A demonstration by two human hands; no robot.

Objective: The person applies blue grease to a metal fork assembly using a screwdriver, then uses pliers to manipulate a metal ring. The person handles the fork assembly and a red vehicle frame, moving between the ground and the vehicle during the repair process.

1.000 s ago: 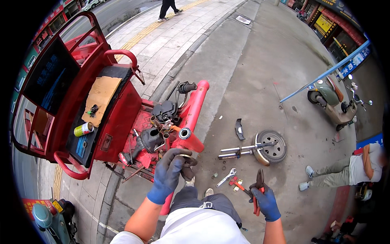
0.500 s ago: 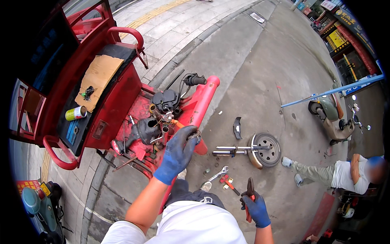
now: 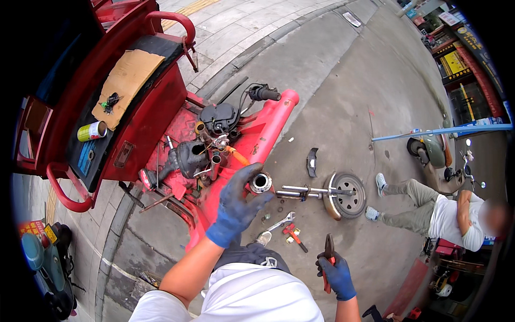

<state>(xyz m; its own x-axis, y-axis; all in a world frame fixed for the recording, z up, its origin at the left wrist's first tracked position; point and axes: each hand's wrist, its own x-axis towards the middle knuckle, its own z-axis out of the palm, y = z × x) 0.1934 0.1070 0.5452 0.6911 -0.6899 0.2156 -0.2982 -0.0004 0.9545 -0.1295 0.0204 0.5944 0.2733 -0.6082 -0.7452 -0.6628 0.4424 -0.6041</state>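
Observation:
My left hand [image 3: 236, 206], in a blue work glove with blackened fingers, curves around the top end of the red frame's steering head tube. Thumb and fingers are apart, with a shiny round bearing ring [image 3: 261, 183] between them at the tube's mouth. Whether the fingers press on the ring is hard to tell. Lower right, my right hand [image 3: 339, 278], also gloved, is closed around the red handles of a pair of pliers [image 3: 329, 247], dark jaws pointing up. Beside the left hand lies the red tricycle front frame [image 3: 266, 137] with a handlebar grip [image 3: 265, 93].
On the pavement lie an adjustable wrench [image 3: 281, 221], a red hammer [image 3: 295, 236], a black curved part [image 3: 311, 162] and a front wheel with fork [image 3: 348, 195]. A can [image 3: 92, 131] and cardboard [image 3: 129, 83] rest on the seat. A person [image 3: 456, 217] stands at right.
My left hand has opened out from above the tube and shifted slightly, exposing the ring at its mouth. The pliers stay in my right hand. The view has shifted a little.

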